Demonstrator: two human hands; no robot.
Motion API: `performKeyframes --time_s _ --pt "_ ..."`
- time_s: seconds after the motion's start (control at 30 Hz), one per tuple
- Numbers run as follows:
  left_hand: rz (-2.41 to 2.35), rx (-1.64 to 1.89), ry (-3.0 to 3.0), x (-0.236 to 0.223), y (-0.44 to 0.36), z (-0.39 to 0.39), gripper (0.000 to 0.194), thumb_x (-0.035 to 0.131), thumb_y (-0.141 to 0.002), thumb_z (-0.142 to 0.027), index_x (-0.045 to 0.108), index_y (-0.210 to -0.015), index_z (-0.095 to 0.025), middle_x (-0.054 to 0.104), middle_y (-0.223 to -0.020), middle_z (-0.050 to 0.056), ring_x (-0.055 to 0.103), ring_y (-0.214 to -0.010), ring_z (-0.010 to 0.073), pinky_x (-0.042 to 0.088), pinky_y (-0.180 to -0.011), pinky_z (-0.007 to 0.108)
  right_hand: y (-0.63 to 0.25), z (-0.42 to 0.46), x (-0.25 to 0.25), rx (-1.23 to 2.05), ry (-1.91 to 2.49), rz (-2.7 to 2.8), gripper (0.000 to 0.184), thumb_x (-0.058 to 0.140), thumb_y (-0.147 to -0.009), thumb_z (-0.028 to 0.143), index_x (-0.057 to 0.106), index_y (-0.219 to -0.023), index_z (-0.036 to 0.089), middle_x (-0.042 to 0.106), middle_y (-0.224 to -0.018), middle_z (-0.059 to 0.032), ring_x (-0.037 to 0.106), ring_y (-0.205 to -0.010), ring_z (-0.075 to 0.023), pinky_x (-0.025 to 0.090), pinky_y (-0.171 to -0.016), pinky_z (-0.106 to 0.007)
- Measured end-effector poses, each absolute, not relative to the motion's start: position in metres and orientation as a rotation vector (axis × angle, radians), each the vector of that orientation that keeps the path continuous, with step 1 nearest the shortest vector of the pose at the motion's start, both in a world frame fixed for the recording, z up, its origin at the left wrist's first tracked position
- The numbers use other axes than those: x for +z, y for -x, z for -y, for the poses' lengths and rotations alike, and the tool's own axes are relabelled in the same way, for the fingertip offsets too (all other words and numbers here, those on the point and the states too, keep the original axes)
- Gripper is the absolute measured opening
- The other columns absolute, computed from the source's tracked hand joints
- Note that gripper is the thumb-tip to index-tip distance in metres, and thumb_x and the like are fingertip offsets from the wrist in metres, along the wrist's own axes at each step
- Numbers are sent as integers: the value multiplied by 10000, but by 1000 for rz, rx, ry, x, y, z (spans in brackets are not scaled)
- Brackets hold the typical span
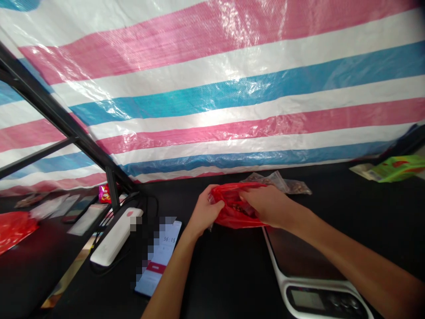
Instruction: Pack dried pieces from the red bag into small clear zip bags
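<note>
Okay, head view: left hand [205,210] pinches one edge of a red plastic bag [236,212], right hand [265,204] pressed over its top, fingers curled in. Bag is held between them, just past the far corner of a kitchen scale [308,274]; contents unclear. Risk: thin plastic slipping or tearing under that pinch, spilling onto the black tabletop [226,274] or a clear bag [277,182] nearby.
</note>
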State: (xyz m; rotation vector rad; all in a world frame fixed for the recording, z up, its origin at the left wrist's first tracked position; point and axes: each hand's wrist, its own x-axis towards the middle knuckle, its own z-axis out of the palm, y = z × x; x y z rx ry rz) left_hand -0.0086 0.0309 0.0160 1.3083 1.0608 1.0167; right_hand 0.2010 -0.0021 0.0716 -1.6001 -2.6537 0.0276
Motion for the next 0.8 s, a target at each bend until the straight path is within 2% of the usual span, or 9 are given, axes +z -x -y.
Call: performKeyframes --time_s 0.23,0.43,0.8 --pt "-943 861 -1355 17 6 -24 536 609 -703 -35 644 -1214 -194 762 -1042 44 723 -894 171 579 -795 260 -201 4 80 57 1698 2691 296 638 -829 -8 777 -1039 147 822 -1057 -159 787 -948 -297 560 -775 -323" --pt "-938 815 -1305 15 0 -21 437 578 -726 -63 662 -1138 -180 769 -993 43 720 -837 165 570 -770 259 -209 6 90 81 1727 2744 263 594 -857 8 790 -997 117 803 -1102 -187 769 -1021 -337 559 -830 -378" --pt "-945 862 -1251 29 -4 -15 414 640 -707 -100 683 -1106 -201 759 -969 24 707 -872 171 554 -774 244 -204 5 92 172 1788 2793 236 667 -816 71 807 -999 119 813 -1094 -189 769 -1037 -355 554 -842 -381"
